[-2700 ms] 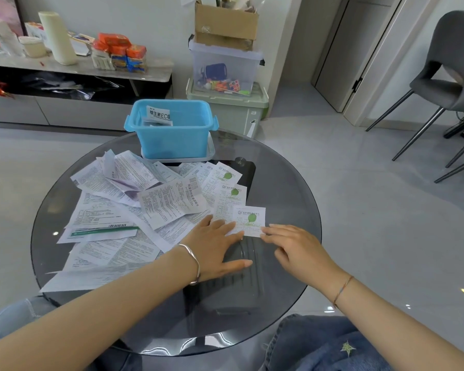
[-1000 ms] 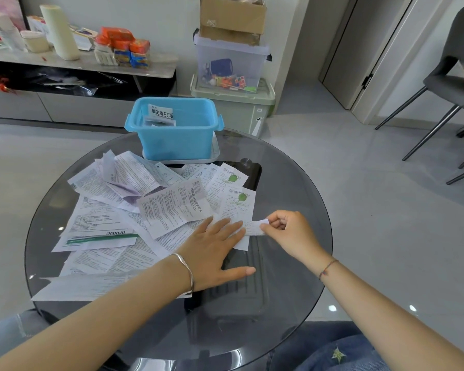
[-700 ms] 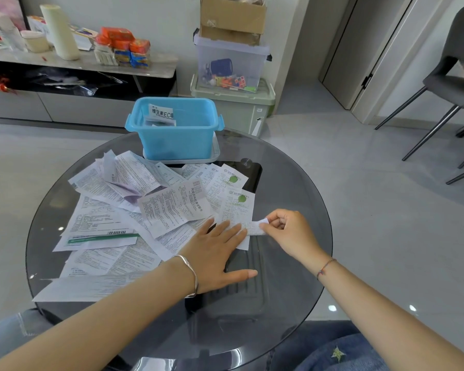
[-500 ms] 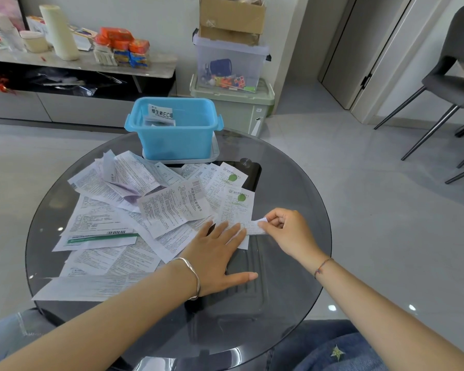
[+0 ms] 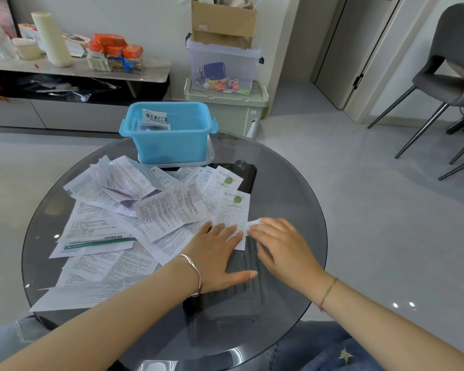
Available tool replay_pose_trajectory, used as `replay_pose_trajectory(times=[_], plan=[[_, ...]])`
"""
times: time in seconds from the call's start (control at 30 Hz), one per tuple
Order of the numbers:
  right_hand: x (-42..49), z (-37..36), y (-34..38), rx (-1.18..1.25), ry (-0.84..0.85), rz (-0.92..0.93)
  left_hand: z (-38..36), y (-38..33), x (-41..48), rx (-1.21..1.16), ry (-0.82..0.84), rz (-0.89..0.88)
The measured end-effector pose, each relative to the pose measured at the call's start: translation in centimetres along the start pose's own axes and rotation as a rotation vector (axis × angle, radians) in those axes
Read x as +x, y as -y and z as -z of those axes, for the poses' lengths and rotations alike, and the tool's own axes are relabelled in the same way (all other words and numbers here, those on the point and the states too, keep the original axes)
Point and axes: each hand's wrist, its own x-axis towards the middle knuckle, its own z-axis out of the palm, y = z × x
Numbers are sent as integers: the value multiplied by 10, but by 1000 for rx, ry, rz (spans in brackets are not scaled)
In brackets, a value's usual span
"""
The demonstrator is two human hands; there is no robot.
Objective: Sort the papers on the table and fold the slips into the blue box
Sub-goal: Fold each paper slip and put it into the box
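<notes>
Blue box (image 5: 172,149) holds little; most papers (image 5: 102,226) lie unsorted on the glass table (image 5: 292,199). Left hand (image 5: 220,254) spread flat, right hand (image 5: 281,249) pressing straight-fingered, creasing one slip (image 5: 253,224).

Light blue plastic box (image 5: 169,145) carried a white label (image 5: 156,117) with black print. White paper slips (image 5: 169,212) were covered in fine grey-black print. Two bore a green round logo (image 5: 237,200); one large sheet (image 5: 91,228) had a dark green band and a black barcode. Round glass surface (image 5: 287,199) was smoky dark grey. Silver metal bangle (image 5: 194,274) on left wrist, thin reddish-brown cord bracelet (image 5: 328,293) on right. Blue denim jeans (image 5: 319,349) showed a pale yellow-green star. Pale green lidded bin (image 5: 233,113) and brown cardboard box (image 5: 223,21) behind.
</notes>
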Motion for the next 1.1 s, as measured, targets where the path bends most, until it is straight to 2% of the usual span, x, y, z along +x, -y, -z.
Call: replay_pose_trajectory(times=[0.33,0.57,0.77,0.9,1.0,1.1], plan=[[-2,-2,5,-155,112,22,2,-3,-1,35,23,-2],[-14,3,-6,-172,92,-47,8,-6,-2,43,22,11],[-18,10,-12,-204,10,-52,6,-8,1,50,24,17],[-10,12,-11,-143,-63,-42,6,-14,7,130,26,14],[-5,3,-12,-94,-13,54,11,-16,7,117,36,17],[-3,-5,-19,-53,8,76,16,-13,3,91,72,14]])
